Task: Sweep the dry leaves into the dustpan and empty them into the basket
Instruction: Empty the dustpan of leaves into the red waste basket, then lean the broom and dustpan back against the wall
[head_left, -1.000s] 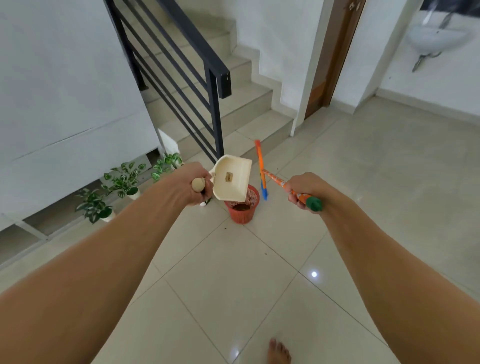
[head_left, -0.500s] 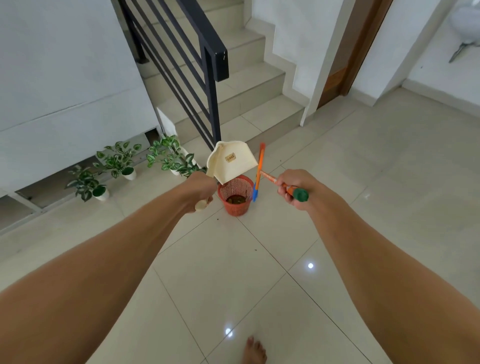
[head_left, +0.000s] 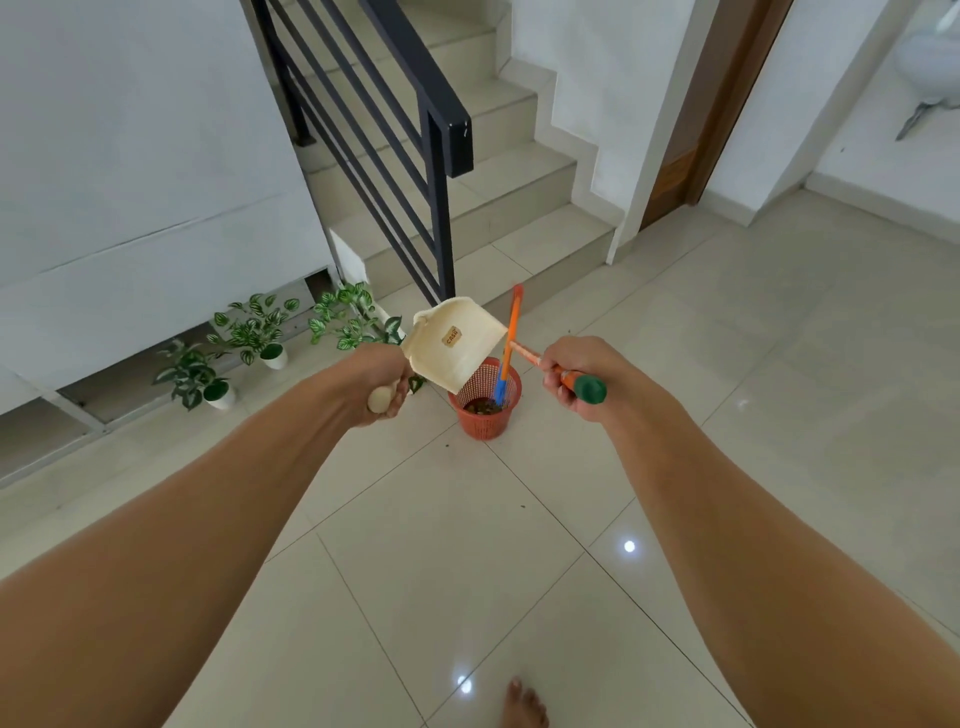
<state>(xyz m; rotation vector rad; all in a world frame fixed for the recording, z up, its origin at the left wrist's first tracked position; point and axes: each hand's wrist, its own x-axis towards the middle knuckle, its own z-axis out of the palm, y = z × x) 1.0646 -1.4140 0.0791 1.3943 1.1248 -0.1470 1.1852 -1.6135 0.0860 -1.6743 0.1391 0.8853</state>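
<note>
Findings, left to right.

Your left hand (head_left: 382, 387) is wrapped fully round the cream handle of the dustpan (head_left: 457, 348). The arm is stretched forward and the wrist is rolled so that the pan hangs mouth-down, with its labelled underside towards you.

In the past second the pan has gone from raised above the basket (head_left: 483, 423) to steeply tipped, its low lip now over the basket's left rim. Whether lip and rim touch cannot be told. Brown leaves (head_left: 483, 406) lie in the bottom of the basket, so I judge the emptying to be largely done.

The brush (head_left: 511, 332) has also moved. It stood just right of the basket and now crosses its mouth, blue bristles dipping inside the far rim. That suits knocking out whatever clings inside the pan, which is hidden from you.

Your right hand (head_left: 571, 382) is clenched round the orange brush handle just ahead of its green cap, arm extended, the handle angled up and left.

A few dark specks (head_left: 447, 446) lie on the floor (head_left: 467, 545) near the basket. They are too small to identify and may need another pass.
</note>
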